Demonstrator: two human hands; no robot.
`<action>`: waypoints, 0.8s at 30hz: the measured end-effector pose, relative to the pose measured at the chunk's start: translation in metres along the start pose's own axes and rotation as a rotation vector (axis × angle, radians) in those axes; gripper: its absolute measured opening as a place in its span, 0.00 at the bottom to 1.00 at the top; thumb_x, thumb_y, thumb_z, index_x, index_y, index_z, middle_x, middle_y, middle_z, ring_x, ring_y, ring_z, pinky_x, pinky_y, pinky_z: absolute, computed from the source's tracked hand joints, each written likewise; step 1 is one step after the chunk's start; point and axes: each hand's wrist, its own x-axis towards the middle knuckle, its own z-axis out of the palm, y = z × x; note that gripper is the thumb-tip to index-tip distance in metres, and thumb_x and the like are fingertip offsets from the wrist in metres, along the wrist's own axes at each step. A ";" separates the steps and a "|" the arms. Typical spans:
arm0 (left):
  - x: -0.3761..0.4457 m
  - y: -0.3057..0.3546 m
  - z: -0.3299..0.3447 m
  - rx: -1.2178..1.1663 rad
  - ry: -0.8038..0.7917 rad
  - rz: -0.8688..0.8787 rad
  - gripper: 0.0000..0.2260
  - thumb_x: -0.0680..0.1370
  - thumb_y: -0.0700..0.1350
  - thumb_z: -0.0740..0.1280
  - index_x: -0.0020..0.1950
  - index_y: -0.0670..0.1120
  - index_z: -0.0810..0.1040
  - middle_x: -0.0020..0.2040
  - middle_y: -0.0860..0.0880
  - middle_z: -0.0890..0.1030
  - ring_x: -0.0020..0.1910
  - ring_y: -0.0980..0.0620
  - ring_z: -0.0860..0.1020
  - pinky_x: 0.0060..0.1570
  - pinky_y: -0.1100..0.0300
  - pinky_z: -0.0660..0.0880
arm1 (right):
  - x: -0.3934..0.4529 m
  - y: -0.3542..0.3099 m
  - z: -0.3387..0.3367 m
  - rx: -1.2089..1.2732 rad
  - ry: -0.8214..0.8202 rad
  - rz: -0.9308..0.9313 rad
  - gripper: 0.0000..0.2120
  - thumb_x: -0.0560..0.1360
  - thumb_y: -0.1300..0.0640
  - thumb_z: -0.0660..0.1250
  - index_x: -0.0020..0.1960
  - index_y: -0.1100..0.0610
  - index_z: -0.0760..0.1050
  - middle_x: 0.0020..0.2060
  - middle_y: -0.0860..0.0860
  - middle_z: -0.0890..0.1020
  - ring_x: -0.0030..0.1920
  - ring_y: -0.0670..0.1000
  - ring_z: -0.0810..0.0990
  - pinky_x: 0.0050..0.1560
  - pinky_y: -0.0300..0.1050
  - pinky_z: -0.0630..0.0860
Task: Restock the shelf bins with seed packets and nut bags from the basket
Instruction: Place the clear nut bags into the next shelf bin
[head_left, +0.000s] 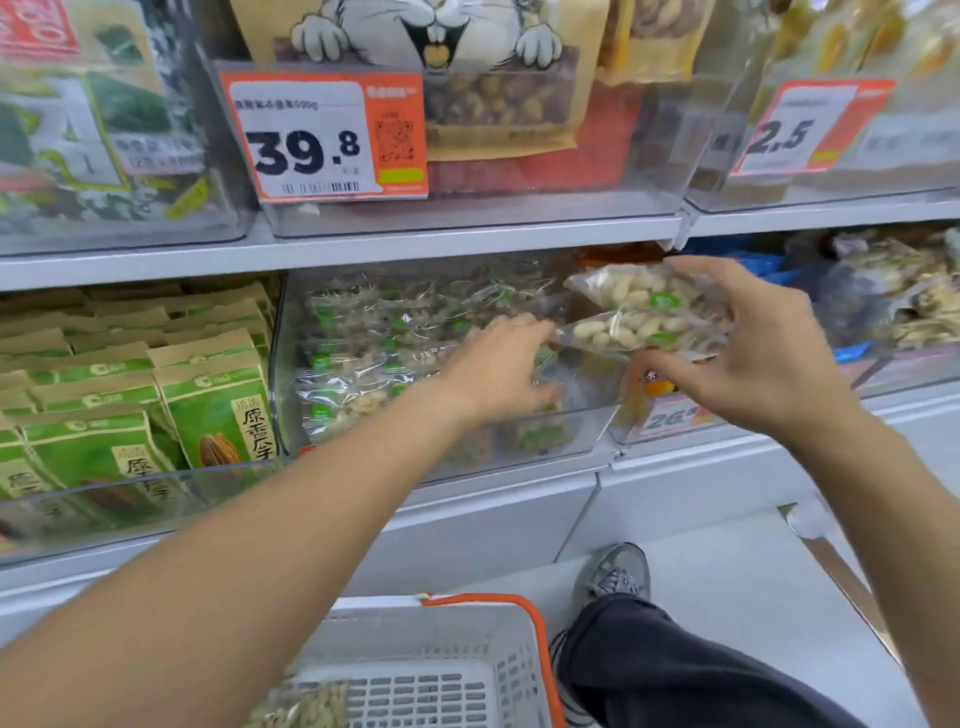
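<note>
Right hand (748, 353) pinches clear nut bags (644, 312) of pale kernels; left hand (509, 364), fingers curled, reaches into bin (291, 364).

two hands (506, 364), two held nut bags (644, 312), one basket (519, 670), three price tags (324, 135).

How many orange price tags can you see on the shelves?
3: the 39.8 tag top middle, the 2.5 tag top right, and one under the right hand. Others may be hidden.

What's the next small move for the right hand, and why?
Probably lower the nut bags into the clear bin. The right hand holds them just above its right end, where a gap shows, while the left hand rests among the bags already inside.
</note>
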 end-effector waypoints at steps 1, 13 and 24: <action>0.008 -0.003 0.002 0.038 -0.069 -0.004 0.26 0.74 0.58 0.71 0.68 0.49 0.71 0.63 0.48 0.75 0.64 0.46 0.72 0.65 0.46 0.68 | 0.001 0.002 0.002 -0.007 -0.034 0.007 0.35 0.64 0.49 0.81 0.67 0.54 0.75 0.55 0.50 0.84 0.54 0.53 0.83 0.56 0.45 0.76; 0.007 -0.028 0.007 0.046 -0.083 -0.050 0.10 0.72 0.50 0.75 0.48 0.46 0.81 0.48 0.47 0.80 0.49 0.44 0.79 0.49 0.52 0.77 | 0.028 0.005 0.008 -0.076 -0.183 -0.113 0.31 0.66 0.50 0.79 0.66 0.54 0.73 0.56 0.49 0.83 0.56 0.54 0.82 0.54 0.47 0.77; -0.004 -0.030 0.006 0.198 -0.096 -0.010 0.09 0.74 0.47 0.71 0.54 0.50 0.80 0.53 0.50 0.81 0.54 0.46 0.78 0.53 0.51 0.66 | 0.056 -0.021 0.033 -0.457 -0.444 -0.284 0.33 0.67 0.57 0.72 0.71 0.49 0.69 0.60 0.50 0.80 0.58 0.58 0.79 0.48 0.52 0.78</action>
